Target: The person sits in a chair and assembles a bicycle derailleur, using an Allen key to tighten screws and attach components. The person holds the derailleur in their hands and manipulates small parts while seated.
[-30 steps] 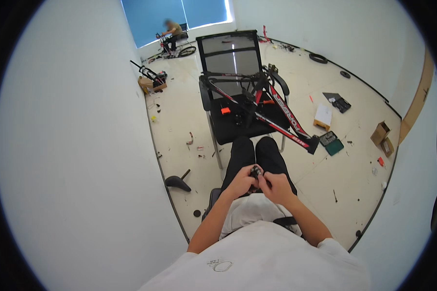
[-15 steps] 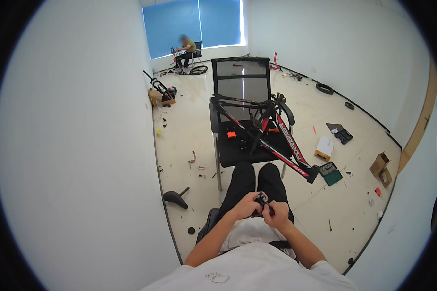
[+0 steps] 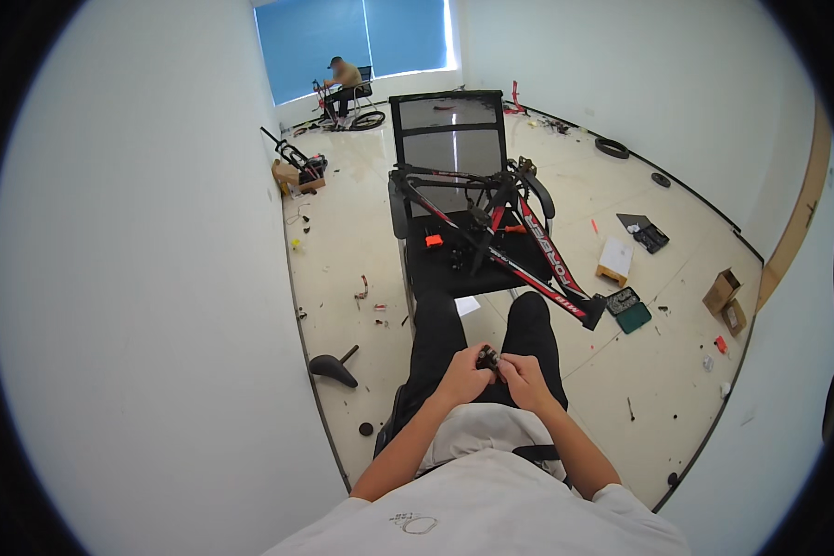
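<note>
Above my lap, my left hand (image 3: pixel 461 378) is closed round a small black part with metal bits (image 3: pixel 488 357), too small to name. My right hand (image 3: pixel 525 381) meets it from the other side, thumb and fingers pinched on the part's edge. In front of my knees, a black and red bicycle frame (image 3: pixel 549 258) lies slanted across a black mesh chair (image 3: pixel 428 281). A pedal (image 3: pixel 526 167) shows at the frame's far end. Next to the frame on the seat are an orange item (image 3: pixel 434 241) and several small black parts.
On the floor at left lies a bicycle saddle (image 3: pixel 332 368) with its post. To the right are a green tool case (image 3: pixel 633 317), a black case (image 3: pixel 653 239), a white and yellow box (image 3: pixel 613 259) and cardboard boxes (image 3: pixel 721 292). Another person (image 3: pixel 346 79) sits at the back.
My knees have spread apart, and a white sheet now shows between them. Both hands still hold the small black part, now tilted differently and a little higher. The whole view has shifted slightly.
</note>
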Available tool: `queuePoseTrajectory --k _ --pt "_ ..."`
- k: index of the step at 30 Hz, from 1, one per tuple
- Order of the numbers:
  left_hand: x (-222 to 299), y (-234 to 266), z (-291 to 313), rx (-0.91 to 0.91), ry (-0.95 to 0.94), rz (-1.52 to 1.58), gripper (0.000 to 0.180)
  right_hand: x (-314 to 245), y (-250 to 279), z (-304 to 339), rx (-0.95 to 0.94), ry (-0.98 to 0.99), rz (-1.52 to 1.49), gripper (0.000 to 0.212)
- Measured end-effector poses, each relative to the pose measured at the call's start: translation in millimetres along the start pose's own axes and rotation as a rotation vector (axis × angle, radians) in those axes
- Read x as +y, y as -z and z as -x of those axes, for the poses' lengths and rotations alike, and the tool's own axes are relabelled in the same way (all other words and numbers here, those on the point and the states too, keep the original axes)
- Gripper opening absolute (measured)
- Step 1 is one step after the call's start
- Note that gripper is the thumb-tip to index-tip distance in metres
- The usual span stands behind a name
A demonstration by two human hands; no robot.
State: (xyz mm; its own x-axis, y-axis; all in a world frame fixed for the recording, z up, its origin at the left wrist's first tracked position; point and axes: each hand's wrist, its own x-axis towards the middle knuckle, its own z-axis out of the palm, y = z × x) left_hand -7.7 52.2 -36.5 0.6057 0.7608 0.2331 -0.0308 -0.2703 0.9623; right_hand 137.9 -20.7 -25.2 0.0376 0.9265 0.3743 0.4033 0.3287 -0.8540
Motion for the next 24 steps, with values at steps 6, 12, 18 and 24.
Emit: queuePoseTrajectory --k 6,12,18,24 --pt "14 9 1 -0.16 0.144 0.201 0.022 -4 3 -1 -0.049 -0.06 -0.013 0.029" --pt "-13 1 2 -0.033 0.127 0.205 0.021 -8 -3 -1 0.003 -0.084 0.021 0.031" --pt "-12 3 -1 -0.132 0.17 0.347 0.021 -10 5 0 -0.019 -0.04 0.06 0.03" --pt "2 1 1 -0.22 0.147 0.562 0.02 -5 9 -3 0.015 0.006 0.032 0.027"
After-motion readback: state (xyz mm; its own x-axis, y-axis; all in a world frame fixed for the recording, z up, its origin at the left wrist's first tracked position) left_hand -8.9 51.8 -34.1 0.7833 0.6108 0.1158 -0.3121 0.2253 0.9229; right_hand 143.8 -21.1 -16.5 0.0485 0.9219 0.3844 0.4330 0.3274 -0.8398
